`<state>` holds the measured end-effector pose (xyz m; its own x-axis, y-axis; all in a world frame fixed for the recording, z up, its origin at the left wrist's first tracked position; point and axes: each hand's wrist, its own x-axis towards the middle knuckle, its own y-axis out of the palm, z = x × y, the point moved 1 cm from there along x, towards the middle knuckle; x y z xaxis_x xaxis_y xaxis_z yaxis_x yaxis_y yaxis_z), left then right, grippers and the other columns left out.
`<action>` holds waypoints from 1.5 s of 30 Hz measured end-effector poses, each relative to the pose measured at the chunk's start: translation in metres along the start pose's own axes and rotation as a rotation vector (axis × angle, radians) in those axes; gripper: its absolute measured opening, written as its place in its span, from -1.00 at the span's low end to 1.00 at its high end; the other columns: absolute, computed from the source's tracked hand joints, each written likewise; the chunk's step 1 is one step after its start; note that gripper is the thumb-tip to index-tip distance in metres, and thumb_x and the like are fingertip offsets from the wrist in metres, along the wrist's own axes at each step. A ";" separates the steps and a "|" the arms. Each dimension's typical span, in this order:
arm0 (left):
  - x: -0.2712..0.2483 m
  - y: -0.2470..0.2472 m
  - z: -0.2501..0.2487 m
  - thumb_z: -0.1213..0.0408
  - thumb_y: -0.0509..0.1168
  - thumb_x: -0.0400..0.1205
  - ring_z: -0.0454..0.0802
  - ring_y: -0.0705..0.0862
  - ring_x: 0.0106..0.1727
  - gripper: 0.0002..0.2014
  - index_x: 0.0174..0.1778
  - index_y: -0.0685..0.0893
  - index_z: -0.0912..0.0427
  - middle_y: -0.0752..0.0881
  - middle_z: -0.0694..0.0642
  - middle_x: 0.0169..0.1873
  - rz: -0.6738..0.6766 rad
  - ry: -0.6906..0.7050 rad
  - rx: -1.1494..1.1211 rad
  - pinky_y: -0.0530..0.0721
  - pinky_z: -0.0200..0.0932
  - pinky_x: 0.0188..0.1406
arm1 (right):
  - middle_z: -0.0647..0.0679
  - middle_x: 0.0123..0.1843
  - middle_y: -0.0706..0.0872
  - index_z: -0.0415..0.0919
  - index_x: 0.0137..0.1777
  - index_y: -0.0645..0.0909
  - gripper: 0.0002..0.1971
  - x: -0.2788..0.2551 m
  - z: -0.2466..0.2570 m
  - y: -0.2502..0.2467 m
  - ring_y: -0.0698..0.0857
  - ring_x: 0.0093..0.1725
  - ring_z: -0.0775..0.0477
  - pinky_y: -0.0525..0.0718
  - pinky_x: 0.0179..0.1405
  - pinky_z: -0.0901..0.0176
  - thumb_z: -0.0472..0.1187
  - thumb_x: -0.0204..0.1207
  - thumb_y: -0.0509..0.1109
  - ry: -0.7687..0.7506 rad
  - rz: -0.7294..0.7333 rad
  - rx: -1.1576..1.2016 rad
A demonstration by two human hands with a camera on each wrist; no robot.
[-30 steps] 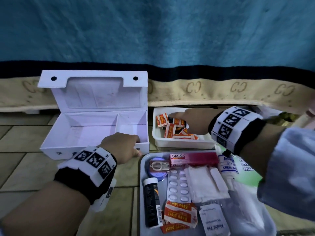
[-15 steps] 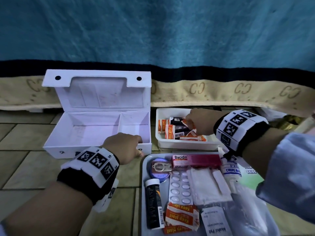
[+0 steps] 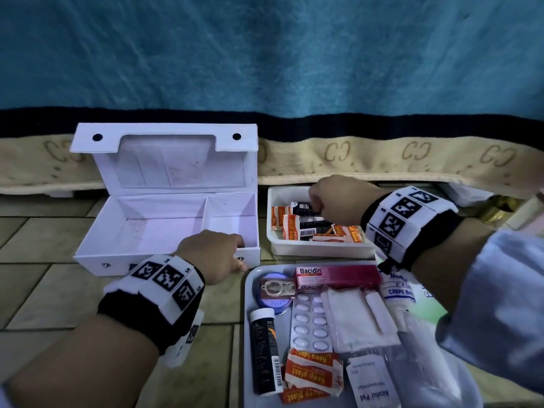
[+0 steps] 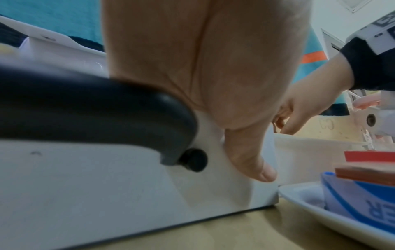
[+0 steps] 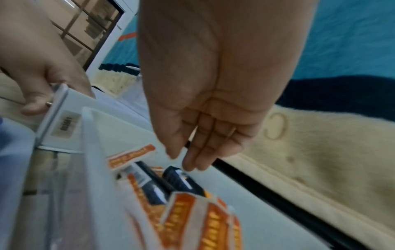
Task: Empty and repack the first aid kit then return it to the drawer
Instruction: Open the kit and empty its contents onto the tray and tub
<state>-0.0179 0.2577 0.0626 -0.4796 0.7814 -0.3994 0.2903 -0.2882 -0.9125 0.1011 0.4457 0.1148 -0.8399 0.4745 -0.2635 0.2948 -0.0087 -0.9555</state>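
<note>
The white first aid kit box (image 3: 164,228) stands open and empty on the tiled floor, its lid leaning back. My left hand (image 3: 215,254) grips its front right corner, fingers curled over the wall and the thumb (image 4: 252,160) pressed on the box's front face (image 4: 107,177). To the right, a small white tray (image 3: 321,250) holds black tubes (image 3: 306,207) and orange plasters (image 3: 291,228). My right hand (image 3: 321,201) reaches down into it. In the right wrist view the right hand (image 5: 181,161) has straight fingers, tips at the end of a black tube (image 5: 181,181), with nothing between them.
A grey tray (image 3: 246,319) in front holds a Bacidin box (image 3: 338,276), blister pack (image 3: 310,322), black tube (image 3: 263,348), gauze (image 3: 353,316), crepe bandage (image 3: 397,290), alcohol pad (image 3: 371,387), blue tin (image 3: 275,301) and more plasters (image 3: 312,369). A blue blanket (image 3: 265,54) hangs behind.
My right hand drew back from the plasters at the small tray's left and now points down over the black tubes, which came into sight. The left hand kept its grip on the box.
</note>
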 end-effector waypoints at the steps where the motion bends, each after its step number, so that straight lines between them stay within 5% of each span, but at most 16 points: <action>1: 0.000 0.000 0.000 -0.09 0.23 0.63 0.07 0.56 0.30 -0.55 0.44 0.44 -0.12 0.65 0.03 0.26 0.000 0.002 0.002 0.57 -0.03 0.20 | -0.06 0.10 0.67 -0.15 0.12 0.62 -0.80 0.002 0.007 0.004 0.66 0.06 -0.13 0.66 0.02 0.08 -0.31 0.54 0.29 -0.049 0.053 0.007; 7: -0.001 -0.001 0.000 -0.08 0.23 0.63 0.08 0.56 0.30 -0.54 0.45 0.43 -0.10 0.64 0.05 0.27 0.002 0.001 0.004 0.56 -0.04 0.19 | -0.13 0.18 0.63 -0.18 0.22 0.57 -0.73 0.012 0.021 0.027 0.67 0.08 -0.18 0.68 0.01 0.00 -0.26 0.53 0.32 -0.121 0.074 -0.078; 11: -0.001 -0.001 -0.001 -0.08 0.23 0.63 0.08 0.55 0.31 -0.53 0.47 0.42 -0.10 0.63 0.06 0.29 0.005 -0.002 -0.004 0.56 -0.04 0.20 | -0.13 -0.06 0.61 -0.19 -0.04 0.47 -0.89 0.009 0.018 0.026 0.59 -0.16 -0.16 0.59 -0.22 0.07 -0.17 0.51 0.29 -0.098 0.035 -0.050; 16: -0.002 -0.001 -0.001 -0.07 0.23 0.64 0.08 0.56 0.29 -0.53 0.47 0.42 -0.09 0.63 0.07 0.28 0.013 -0.009 -0.012 0.57 -0.04 0.21 | -0.03 -0.11 0.58 -0.17 0.04 0.56 -0.67 0.009 0.005 0.015 0.58 -0.11 -0.11 0.53 -0.25 0.12 -0.10 0.33 0.52 -0.067 0.108 0.116; 20: -0.001 -0.002 -0.002 -0.07 0.23 0.63 0.08 0.57 0.28 -0.54 0.46 0.43 -0.09 0.64 0.06 0.26 0.016 -0.012 -0.012 0.57 -0.04 0.19 | -0.04 -0.24 0.58 -0.27 -0.06 0.59 -0.72 0.010 -0.002 0.006 0.53 -0.22 -0.10 0.45 -0.35 0.14 -0.03 0.44 0.42 -0.041 0.092 0.163; 24: -0.002 -0.002 -0.002 -0.07 0.24 0.63 0.08 0.56 0.28 -0.54 0.45 0.43 -0.08 0.64 0.06 0.26 0.017 -0.009 -0.012 0.57 -0.03 0.20 | -0.07 -0.06 0.55 -0.20 0.15 0.45 -0.81 0.010 0.004 -0.002 0.57 -0.27 -0.06 0.45 -0.39 0.15 -0.16 0.60 0.24 -0.017 -0.097 0.316; 27: -0.003 -0.002 -0.002 -0.07 0.24 0.62 0.08 0.57 0.26 -0.54 0.44 0.44 -0.09 0.65 0.06 0.24 0.009 -0.005 -0.016 0.56 -0.04 0.18 | -0.05 0.07 0.54 -0.14 0.06 0.53 -0.86 0.014 0.015 -0.003 0.58 -0.22 -0.04 0.44 -0.41 0.22 -0.28 0.52 0.30 -0.070 -0.161 0.190; 30: -0.002 -0.002 -0.002 -0.07 0.24 0.63 0.08 0.57 0.26 -0.54 0.44 0.44 -0.09 0.65 0.07 0.24 0.011 -0.006 -0.011 0.56 -0.04 0.17 | -0.11 0.14 0.58 -0.21 0.14 0.58 -0.79 0.026 0.020 0.006 0.65 -0.04 -0.15 0.60 -0.20 0.09 -0.34 0.53 0.29 -0.028 -0.084 -0.012; 34: -0.002 -0.002 -0.001 -0.07 0.23 0.64 0.09 0.57 0.26 -0.55 0.44 0.44 -0.08 0.65 0.07 0.23 0.011 -0.001 0.000 0.56 -0.03 0.17 | -0.15 0.11 0.69 -0.28 0.19 0.61 -0.76 0.041 0.019 0.025 0.64 -0.14 -0.11 0.65 -0.19 0.09 -0.38 0.56 0.26 0.030 0.014 -0.068; 39: -0.001 -0.001 -0.002 -0.08 0.23 0.63 0.10 0.57 0.24 -0.55 0.43 0.45 -0.07 0.66 0.08 0.21 0.016 -0.006 -0.004 0.57 -0.03 0.15 | -0.13 -0.10 0.65 -0.26 -0.12 0.59 -0.97 0.038 0.024 0.024 0.53 -0.36 -0.05 0.51 -0.38 0.13 -0.37 0.48 0.36 0.026 0.046 -0.072; 45: 0.000 -0.001 -0.001 -0.09 0.23 0.63 0.09 0.57 0.26 -0.54 0.45 0.43 -0.07 0.65 0.06 0.22 0.012 -0.002 0.010 0.56 -0.03 0.15 | -0.07 -0.06 0.60 -0.17 0.17 0.49 -0.78 0.020 0.023 0.008 0.54 -0.21 -0.11 0.52 -0.32 0.10 -0.32 0.54 0.27 -0.046 -0.098 -0.027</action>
<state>-0.0172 0.2584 0.0634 -0.4776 0.7766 -0.4108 0.2882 -0.3032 -0.9083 0.0763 0.4347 0.0989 -0.8852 0.4306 -0.1759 0.2222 0.0594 -0.9732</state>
